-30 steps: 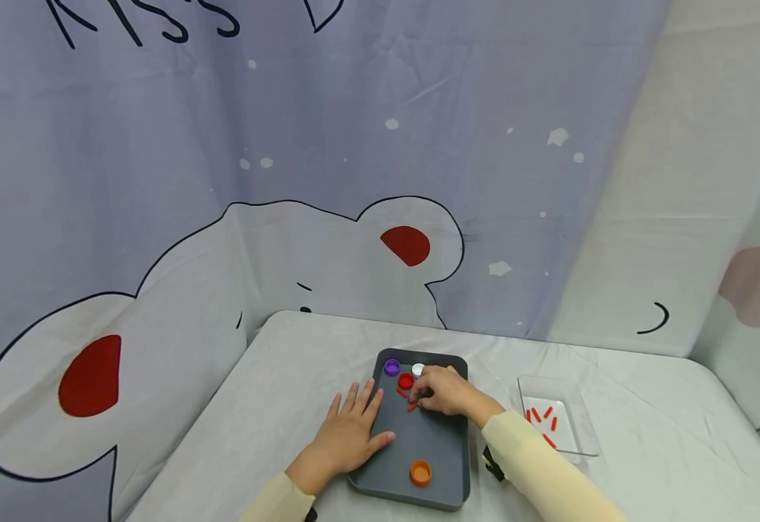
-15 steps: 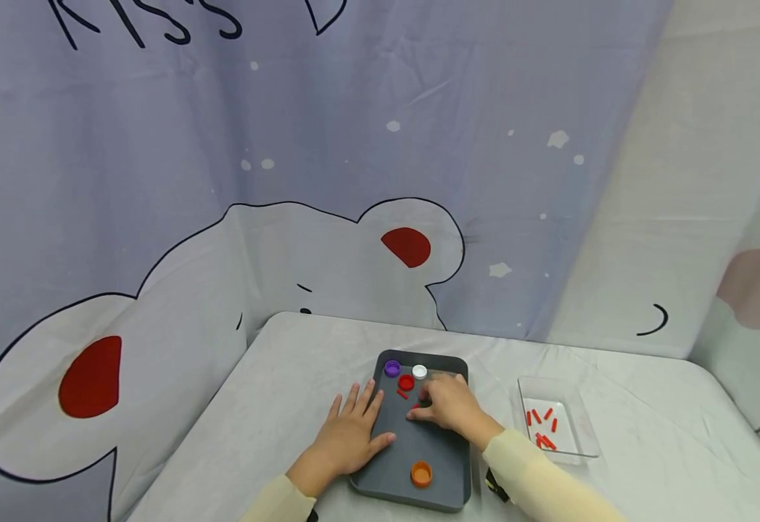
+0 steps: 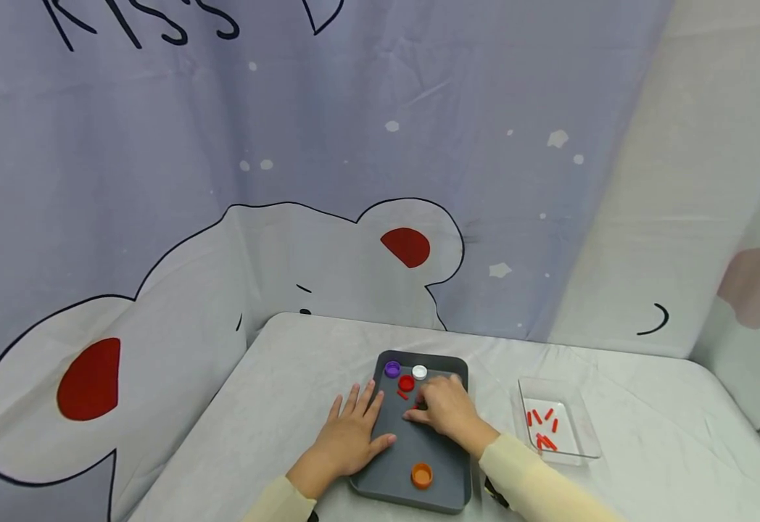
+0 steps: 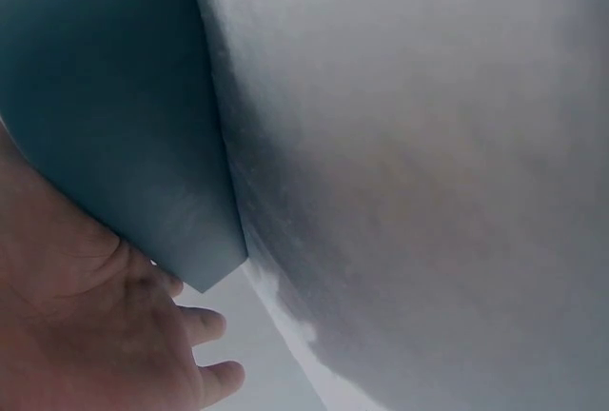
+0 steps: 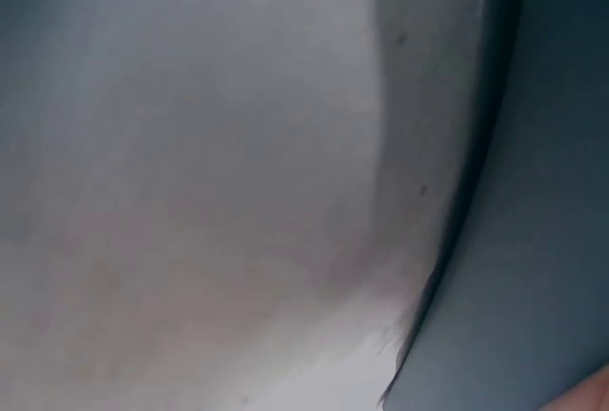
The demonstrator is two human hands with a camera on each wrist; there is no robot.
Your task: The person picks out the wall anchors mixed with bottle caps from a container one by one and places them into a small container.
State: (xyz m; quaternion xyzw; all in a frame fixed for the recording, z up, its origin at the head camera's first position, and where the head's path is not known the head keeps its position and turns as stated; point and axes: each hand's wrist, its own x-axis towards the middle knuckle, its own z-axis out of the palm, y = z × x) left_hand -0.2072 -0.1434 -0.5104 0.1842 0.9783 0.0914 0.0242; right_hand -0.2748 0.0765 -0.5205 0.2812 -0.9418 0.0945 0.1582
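A grey tray (image 3: 393, 453) lies on the white-covered table. My left hand (image 3: 346, 438) rests with straight, spread fingers on its left edge. Over the tray's upper right part is my right hand (image 3: 447, 407), thumb and forefinger bent around a small red stick (image 3: 416, 407), mostly hidden by the fingers. Another red stick (image 3: 402, 395) lies close by, below a red cap (image 3: 406, 383). Purple (image 3: 392, 369) and white caps (image 3: 419, 372) sit at the tray's far end. An orange cap (image 3: 422, 475) is at the near end. The wrist views show mainly the tray's outer side.
To the right of the tray stands a clear plastic box (image 3: 582, 428) holding several red sticks (image 3: 537, 417). A patterned curtain (image 3: 328, 130) hangs behind the table (image 3: 315, 341).
My right hand has drawn back slightly from beside the white cap, uncovering it, and its fingers have closed around the red stick. The left hand has stayed in place.
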